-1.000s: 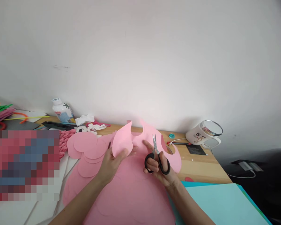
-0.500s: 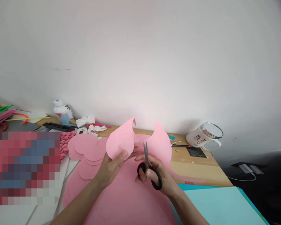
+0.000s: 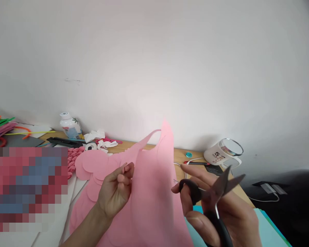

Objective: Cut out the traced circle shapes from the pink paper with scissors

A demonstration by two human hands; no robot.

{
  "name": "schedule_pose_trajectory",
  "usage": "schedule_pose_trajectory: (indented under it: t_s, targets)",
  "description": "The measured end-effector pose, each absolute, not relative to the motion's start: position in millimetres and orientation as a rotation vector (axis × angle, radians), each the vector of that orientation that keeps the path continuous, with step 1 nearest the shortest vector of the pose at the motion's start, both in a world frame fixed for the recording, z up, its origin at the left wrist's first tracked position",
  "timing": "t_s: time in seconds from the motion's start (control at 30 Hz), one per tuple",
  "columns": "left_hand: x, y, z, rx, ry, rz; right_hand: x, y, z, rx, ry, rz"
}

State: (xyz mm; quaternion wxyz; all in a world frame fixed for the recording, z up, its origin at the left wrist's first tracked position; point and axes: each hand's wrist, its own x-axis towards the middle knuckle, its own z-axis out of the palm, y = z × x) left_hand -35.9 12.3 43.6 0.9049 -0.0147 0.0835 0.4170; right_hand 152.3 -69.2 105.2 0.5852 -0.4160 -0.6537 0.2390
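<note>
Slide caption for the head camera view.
Right hand with open black-handled scissors near a curved pink paper sheet, left hand at its left edge.

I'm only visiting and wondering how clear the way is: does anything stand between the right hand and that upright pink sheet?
Nothing visible does: the right hand has its fingertips close by the pink sheet. It holds the scissors, their blades pointing away from the sheet.

Soft glow on wall [image 3: 144, 75], dim right edge, faint shadows, lower left pixelated
</note>
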Motion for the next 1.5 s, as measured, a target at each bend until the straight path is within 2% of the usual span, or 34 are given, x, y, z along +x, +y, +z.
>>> schedule_pose_trajectory:
  t_s: [0.1, 0.27, 0.5, 0.8, 1.13, 1.5]
  targets:
    - [-29.5, 18.7, 42.0, -0.014, 0.495, 0.974, 147.4, -60.7, 101.3, -1.042, -1.477, 0.723]
    - [-14.5, 22.5, 29.2, 0.566, 0.700, 1.084, 138.8, -30.0, 60.9, -0.979, -1.268, 1.419]
    - [-12.1, 18.3, 24.0, 0.843, 0.794, 1.042, 125.8, -22.5, 6.8, -0.878, -0.973, 1.686]
    - [-13.0, 20.4, 19.5, 0.802, 0.809, 1.022, 123.1, -24.2, -8.1, -0.948, -1.103, 1.613]
    - [-5.0, 12.5, 28.1, 1.343, 1.116, 0.857, 138.2, -19.6, -4.5, -0.966, -1.214, 1.459]
    - [-3.1, 11.5, 23.7, 1.103, 0.997, 0.837, 138.1, -19.4, -11.5, -0.940, -1.220, 1.474]
